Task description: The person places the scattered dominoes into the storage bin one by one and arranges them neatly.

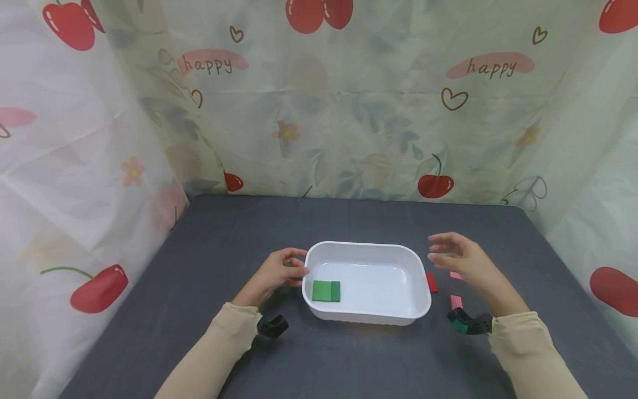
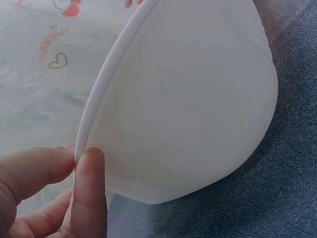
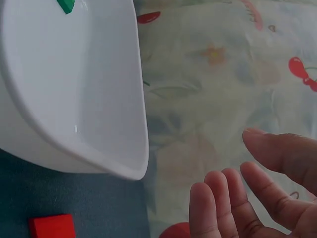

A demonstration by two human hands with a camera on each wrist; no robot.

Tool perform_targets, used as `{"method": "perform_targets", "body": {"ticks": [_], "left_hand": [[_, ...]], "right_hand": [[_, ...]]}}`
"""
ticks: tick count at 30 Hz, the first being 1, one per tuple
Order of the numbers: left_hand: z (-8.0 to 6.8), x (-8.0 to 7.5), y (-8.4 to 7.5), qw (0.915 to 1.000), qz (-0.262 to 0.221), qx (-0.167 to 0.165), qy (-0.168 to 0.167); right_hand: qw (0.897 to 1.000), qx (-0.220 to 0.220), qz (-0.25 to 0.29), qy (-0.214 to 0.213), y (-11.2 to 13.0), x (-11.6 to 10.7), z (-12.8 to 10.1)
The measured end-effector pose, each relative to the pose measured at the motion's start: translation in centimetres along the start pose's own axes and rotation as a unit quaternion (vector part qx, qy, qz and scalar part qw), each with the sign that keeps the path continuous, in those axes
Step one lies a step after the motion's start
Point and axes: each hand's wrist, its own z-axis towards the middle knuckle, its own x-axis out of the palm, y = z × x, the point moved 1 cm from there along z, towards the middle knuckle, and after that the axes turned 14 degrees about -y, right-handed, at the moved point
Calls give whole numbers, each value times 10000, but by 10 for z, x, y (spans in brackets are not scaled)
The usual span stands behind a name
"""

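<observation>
A white rectangular basin (image 1: 379,282) with rounded corners sits on the dark table. My left hand (image 1: 276,271) pinches its left rim between thumb and fingers; the left wrist view shows the grip close up on the rim (image 2: 106,69). Inside the basin, at the left front, lie flat green blocks (image 1: 326,291) side by side, one lighter than the other. My right hand (image 1: 461,257) hovers beyond the right end of the basin, fingers loosely extended and holding nothing. In the right wrist view its thumb and fingers (image 3: 203,208) are apart from the basin wall.
Just right of the basin lies a red block (image 1: 431,282), partly hidden by the rim. Two pink blocks (image 1: 456,302) lie farther right, under and beside my right hand and wrist. A patterned curtain (image 1: 349,138) encloses the back and sides of the table (image 1: 349,366).
</observation>
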Motion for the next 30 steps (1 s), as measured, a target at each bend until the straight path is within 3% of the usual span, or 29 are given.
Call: {"method": "perform_targets", "body": {"ticks": [11, 17, 30], "left_hand": [[1, 0, 1, 10000, -6, -5, -13], [2, 0, 3, 9997, -110, 143, 162], [1, 0, 2, 9998, -109, 102, 96]], "right_hand": [[9997, -99, -162, -145, -26, -7, 3], [9998, -92, -106, -123, -44, -2, 8], [9962, 47, -744, 447, -73, 10, 21]]}}
